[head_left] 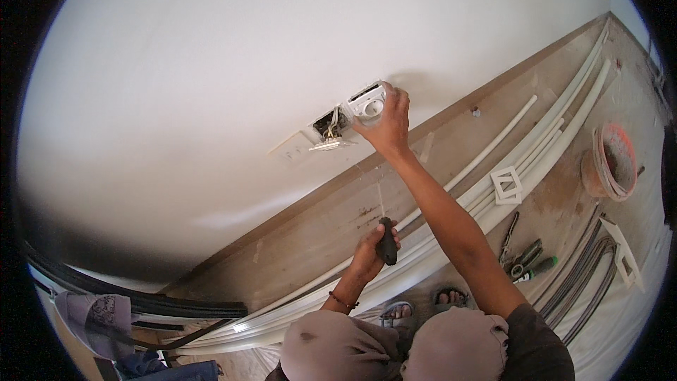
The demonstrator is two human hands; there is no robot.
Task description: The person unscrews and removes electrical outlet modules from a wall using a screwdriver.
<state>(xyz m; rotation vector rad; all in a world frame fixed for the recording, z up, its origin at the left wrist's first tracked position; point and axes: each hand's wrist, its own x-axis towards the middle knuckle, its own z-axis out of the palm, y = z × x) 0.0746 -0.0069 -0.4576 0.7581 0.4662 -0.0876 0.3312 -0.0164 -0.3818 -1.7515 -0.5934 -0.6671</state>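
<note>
My left hand is closed round the black handle of a screwdriver, whose thin shaft points up toward the wall. My right hand grips a white wall socket at its right and lower edges, up against the wall. Just left of that socket is an open wall box with wires coming out of it. A white faceplate or switch piece hangs from those wires, tilted below the box. What lies behind the held socket is hidden.
Long white pipes run along the floor by the wall. White cover frames rest on them. To the right are pliers, a green-tipped screwdriver, dark flexible conduit and an orange bucket. Black tubing lies at lower left.
</note>
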